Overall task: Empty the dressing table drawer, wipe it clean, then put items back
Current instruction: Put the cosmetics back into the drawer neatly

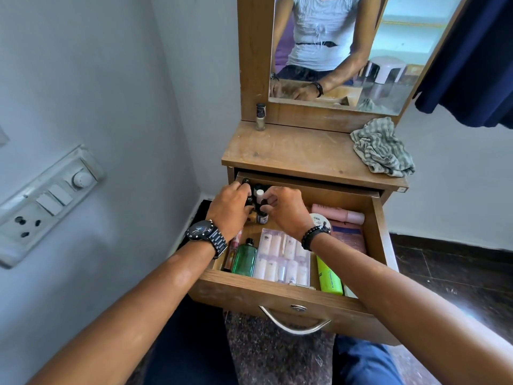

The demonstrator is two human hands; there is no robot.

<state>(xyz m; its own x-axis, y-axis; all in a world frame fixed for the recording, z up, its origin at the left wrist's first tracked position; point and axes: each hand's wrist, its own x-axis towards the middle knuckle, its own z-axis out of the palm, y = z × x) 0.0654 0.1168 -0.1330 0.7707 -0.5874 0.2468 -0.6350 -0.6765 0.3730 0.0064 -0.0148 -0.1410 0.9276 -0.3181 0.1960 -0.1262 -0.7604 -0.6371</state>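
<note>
Drawer (pixel 280 294) stands pulled out, full of toiletries. Left hand (pixel 230 208) and right hand (pixel 286 211) both curl round small bottles (pixel 260 201) at its back left corner (which hand grips which bottle, I cannot tell). Nearer than the hands lie a green bottle (pixel 245 258), a sachet pack (pixel 283 259) and a yellow tube (pixel 329 277). Beyond the right hand, a striped cloth (pixel 381 147) sits on the tabletop (pixel 291 147). No label is legible.
</note>
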